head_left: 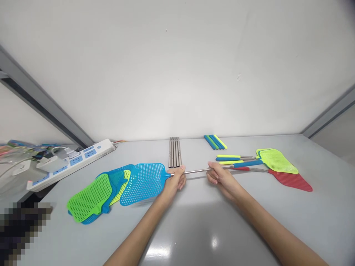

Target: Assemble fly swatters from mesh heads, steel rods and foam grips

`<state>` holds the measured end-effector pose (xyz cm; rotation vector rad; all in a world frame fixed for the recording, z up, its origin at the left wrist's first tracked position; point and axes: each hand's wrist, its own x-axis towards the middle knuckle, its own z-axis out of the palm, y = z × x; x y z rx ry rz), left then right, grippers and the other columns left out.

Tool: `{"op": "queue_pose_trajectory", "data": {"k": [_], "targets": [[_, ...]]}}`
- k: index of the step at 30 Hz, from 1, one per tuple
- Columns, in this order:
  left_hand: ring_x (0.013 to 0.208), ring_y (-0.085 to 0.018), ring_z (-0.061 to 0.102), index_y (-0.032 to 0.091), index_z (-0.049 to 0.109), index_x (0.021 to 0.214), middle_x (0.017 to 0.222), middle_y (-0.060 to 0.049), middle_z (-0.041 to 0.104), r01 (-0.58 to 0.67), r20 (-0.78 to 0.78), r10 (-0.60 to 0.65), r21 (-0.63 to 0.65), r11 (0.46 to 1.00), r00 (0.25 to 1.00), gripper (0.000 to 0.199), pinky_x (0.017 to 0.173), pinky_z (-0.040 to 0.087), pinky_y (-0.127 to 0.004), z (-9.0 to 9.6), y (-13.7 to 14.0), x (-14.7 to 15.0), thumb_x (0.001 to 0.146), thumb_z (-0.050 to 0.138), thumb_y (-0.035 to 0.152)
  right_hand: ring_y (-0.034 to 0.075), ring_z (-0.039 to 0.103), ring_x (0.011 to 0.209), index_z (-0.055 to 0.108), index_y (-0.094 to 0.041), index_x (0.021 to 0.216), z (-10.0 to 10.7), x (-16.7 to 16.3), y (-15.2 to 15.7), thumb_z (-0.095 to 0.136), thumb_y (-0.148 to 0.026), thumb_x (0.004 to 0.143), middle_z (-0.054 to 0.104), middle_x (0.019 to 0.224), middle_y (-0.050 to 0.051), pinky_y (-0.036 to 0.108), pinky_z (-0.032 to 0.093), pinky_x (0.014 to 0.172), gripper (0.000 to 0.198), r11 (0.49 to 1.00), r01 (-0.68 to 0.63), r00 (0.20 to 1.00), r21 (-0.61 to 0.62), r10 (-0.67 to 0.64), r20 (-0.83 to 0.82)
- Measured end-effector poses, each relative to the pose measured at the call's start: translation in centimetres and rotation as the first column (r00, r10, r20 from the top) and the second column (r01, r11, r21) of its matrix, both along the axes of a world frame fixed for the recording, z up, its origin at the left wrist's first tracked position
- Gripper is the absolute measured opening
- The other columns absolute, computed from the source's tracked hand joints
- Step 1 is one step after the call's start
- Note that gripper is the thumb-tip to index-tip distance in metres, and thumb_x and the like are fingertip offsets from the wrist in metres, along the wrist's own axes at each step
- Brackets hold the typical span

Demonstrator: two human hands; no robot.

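A blue fly swatter [144,184] with a thin metal rod and a blue grip is held level across the middle of the table. My left hand [174,180] is closed round the rod close to the swatter's head. Farther along, my right hand [219,176] pinches the rod near the blue grip. Loose swatter heads [90,197] in green, blue and yellow overlap at the left. On the right lie several whole fly swatters, with a yellow head [279,161] on top and a red head [294,181] below. The ends of their handles are near my right hand.
Several grey metal tubes [174,153] lie side by side behind my hands. Blue, green and yellow grips [215,142] rest by the wall. A white power strip [80,160] with plugs and cables stands on the left, beside plastic-wrapped items [16,155].
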<state>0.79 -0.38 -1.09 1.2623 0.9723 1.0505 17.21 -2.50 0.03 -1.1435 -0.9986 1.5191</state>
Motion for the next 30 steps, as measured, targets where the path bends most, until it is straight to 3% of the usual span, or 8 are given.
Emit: {"op": "queue_pose_trajectory", "data": {"k": [4,8,12,23,30], "targets": [[0.033,-0.005,0.029,0.018,0.032,0.041,0.033,0.007,0.029,0.138,0.011,-0.138,-0.04,0.99,0.99,0.047,0.038,0.024,-0.021,-0.8,-1.1,0.9,0.075,0.041,0.048,0.007,0.027,0.038,0.029,-0.018,0.041,-1.1,-1.6,-0.5,0.042,-0.042,0.076,0.029,0.036,-0.005,0.024,0.021,0.044,0.044,0.994,-0.094,0.995,0.059,0.095,-0.022],[0.03,-0.005,0.031,0.016,0.036,0.034,0.027,0.004,0.03,0.257,-0.03,-0.262,-0.117,0.959,0.964,0.055,0.037,0.023,-0.021,-1.0,-2.0,1.2,0.076,0.035,0.051,0.006,0.028,0.036,0.032,-0.017,0.041,-2.0,-3.3,-1.4,0.044,-0.044,0.074,0.032,0.034,-0.004,0.023,0.019,0.042,0.044,0.982,-0.183,0.981,0.034,0.185,-0.061],[0.034,-0.01,0.045,0.013,0.047,0.038,0.031,0.0,0.041,0.357,0.034,-0.356,-0.149,0.922,0.934,0.059,0.038,0.03,-0.021,-0.6,-2.1,1.2,0.076,0.031,0.055,0.007,0.036,0.036,0.032,-0.017,0.04,-2.1,-3.6,-1.7,0.044,-0.047,0.072,0.039,0.035,-0.003,0.022,0.024,0.043,0.045,0.976,-0.216,0.97,0.008,0.216,-0.113],[0.036,-0.011,0.048,0.011,0.055,0.052,0.036,0.0,0.047,0.439,0.14,-0.419,-0.176,0.881,0.897,0.053,0.049,0.04,-0.025,-0.6,-1.8,1.0,0.078,0.031,0.051,0.013,0.052,0.039,0.035,-0.017,0.038,-1.5,-3.5,-1.8,0.042,-0.05,0.071,0.046,0.035,0.0,0.024,0.032,0.045,0.048,0.976,-0.215,0.97,-0.022,0.211,-0.124],[0.045,-0.013,0.051,0.01,0.059,0.061,0.038,0.001,0.046,0.508,0.179,-0.48,-0.176,0.843,0.859,0.048,0.061,0.042,-0.028,0.1,-1.6,0.8,0.08,0.033,0.045,0.015,0.053,0.039,0.048,-0.014,0.041,-1.5,-3.4,-1.8,0.036,-0.052,0.075,0.048,0.035,0.003,0.024,0.03,0.043,0.052,0.975,-0.221,0.971,-0.001,0.22,-0.093]]}}
